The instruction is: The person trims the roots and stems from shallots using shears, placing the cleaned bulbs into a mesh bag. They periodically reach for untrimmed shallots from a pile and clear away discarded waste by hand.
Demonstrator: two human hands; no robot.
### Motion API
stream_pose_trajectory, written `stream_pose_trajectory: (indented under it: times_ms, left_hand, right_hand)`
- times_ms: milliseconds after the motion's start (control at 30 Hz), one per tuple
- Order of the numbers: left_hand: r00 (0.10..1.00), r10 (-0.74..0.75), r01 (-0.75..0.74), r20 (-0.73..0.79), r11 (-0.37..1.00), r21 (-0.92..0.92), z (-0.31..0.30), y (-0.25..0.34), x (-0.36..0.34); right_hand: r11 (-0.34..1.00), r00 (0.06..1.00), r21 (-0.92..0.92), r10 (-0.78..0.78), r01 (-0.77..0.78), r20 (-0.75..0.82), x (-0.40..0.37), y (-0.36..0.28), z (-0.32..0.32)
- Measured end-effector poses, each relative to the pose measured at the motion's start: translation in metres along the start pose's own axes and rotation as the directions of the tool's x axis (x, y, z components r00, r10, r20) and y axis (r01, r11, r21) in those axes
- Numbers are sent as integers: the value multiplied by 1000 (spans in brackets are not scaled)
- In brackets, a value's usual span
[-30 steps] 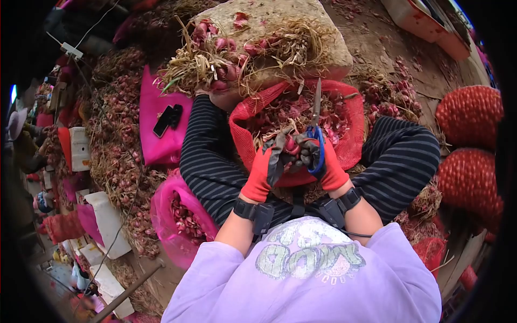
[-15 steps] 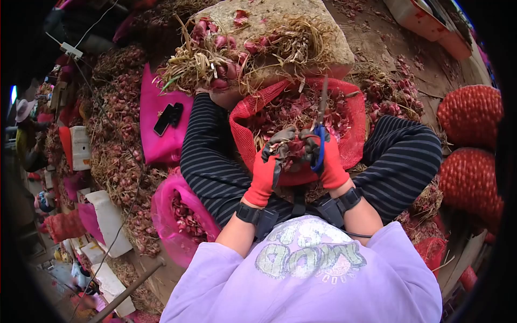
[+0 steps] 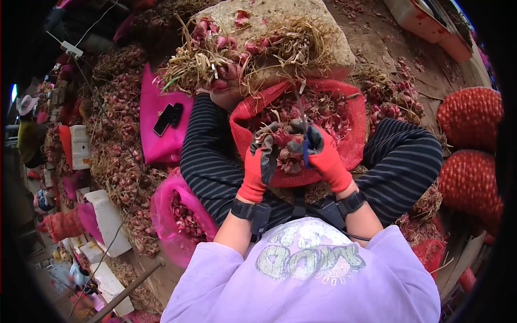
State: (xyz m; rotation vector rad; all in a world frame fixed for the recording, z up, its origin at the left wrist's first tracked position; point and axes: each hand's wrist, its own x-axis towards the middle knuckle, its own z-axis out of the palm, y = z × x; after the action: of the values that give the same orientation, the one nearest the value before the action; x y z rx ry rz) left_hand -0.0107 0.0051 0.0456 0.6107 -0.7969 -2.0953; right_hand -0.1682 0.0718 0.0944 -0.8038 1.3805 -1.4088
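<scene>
My left hand [image 3: 261, 156], in a red glove with dark coated fingers, is closed around a shallot [image 3: 281, 138] above the red mesh bag [image 3: 241, 126]. In a matching glove, my right hand [image 3: 325, 156] grips blue-handled scissors [image 3: 307, 148], their long blade pointing up and away from me. The fingers of both hands nearly meet over the bag's near side. Shallots and dry papery skins [image 3: 328, 113] fill the bag between my crossed legs. Part of what lies in my left palm is hidden by the fingers.
Beyond the bag, a stone-like block [image 3: 318, 16] bears shallots with dry stalks [image 3: 229, 59]. A phone [image 3: 163, 123] lies on pink sheeting [image 3: 153, 97] at left. A pink bag [image 3: 164, 204] of shallots stands by my left knee; full red sacks [image 3: 469, 118] are at right.
My hands have shifted slightly apart, the left turning more upright. The scissors have swung left, their blade now leaning leftward over the bag.
</scene>
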Motion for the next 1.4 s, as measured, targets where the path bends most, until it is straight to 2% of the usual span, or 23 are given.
stream_pose_trajectory:
  times_ms: [33,100,133,233,267,400,433,467,533,567,700,733,767,800,833,867,900,1000,1067,1200,1267,1300,1400]
  left_hand:
    - [1000,-23,22,-16,994,-108,-8,-10,2]
    - [993,-111,103,-49,986,-132,-22,-19,-1]
    - [992,-111,110,-56,994,-26,-22,-20,-3]
    - [994,-108,113,-33,958,265,-3,-6,-7]
    - [994,-106,98,3,934,342,9,3,-6]
    - [922,-372,361,-104,731,580,41,40,-5]
    - [985,-171,130,-29,620,774,29,28,-4]
    - [999,-37,-2,25,509,861,20,20,-5]
    - [957,211,-243,196,223,944,18,12,-2]
    - [967,-223,246,-125,675,696,22,16,3]
    - [959,-283,252,16,879,404,24,7,15]
    - [944,-330,308,-27,844,440,21,12,12]
    - [929,-368,340,-36,811,476,19,19,14]
    - [927,-375,347,-2,856,383,32,31,11]
    - [927,-375,367,16,915,170,44,26,12]
    - [915,-403,390,-9,881,266,35,25,13]
    - [902,-430,413,-33,838,358,26,25,14]
    - [848,-527,504,-46,778,374,13,25,16]
    - [950,-309,249,47,838,485,-1,0,25]
    - [917,-398,359,-4,822,442,45,34,17]
    - [930,-367,324,3,826,462,29,17,22]
    - [950,-309,242,51,830,503,23,13,23]
    - [952,-302,292,-44,861,417,48,33,15]
  right_hand:
    - [997,998,48,54,-55,13,-1,7,3]
    - [999,999,26,36,-37,10,0,8,2]
    - [1000,1000,14,26,-26,9,0,8,1]
    - [938,988,316,155,-141,-21,-2,7,0]
    - [938,988,319,151,-136,-22,-2,12,-3]
    - [956,990,264,139,-127,-25,-3,21,-6]
    - [965,990,231,136,-125,-29,-3,19,-6]
    - [962,990,247,134,-117,-52,-3,21,-5]
    - [961,987,264,115,-83,-109,-1,27,-7]
    - [964,989,263,80,-45,-123,0,27,-7]
    - [998,997,66,-13,18,-80,-1,20,-10]
    - [999,995,6,-44,45,-88,3,54,-19]
    - [996,995,79,40,-33,-92,-1,54,-20]
    - [996,993,83,37,-28,-112,-4,50,-18]
    - [983,990,182,64,-40,-127,-3,60,-18]
    - [998,988,63,7,3,-153,3,91,-26]
    - [996,991,89,6,6,-133,2,103,-24]
    - [988,979,-149,-71,43,-189,-3,84,-16]
    - [989,988,-102,-118,108,-100,-4,51,-13]
    - [996,987,7,-86,88,-135,-11,20,-5]
    - [989,987,-108,-114,101,-114,-7,33,-10]
    - [981,985,-156,-136,118,-109,-9,35,-10]
    - [925,971,-339,-217,172,-98,-6,15,-7]
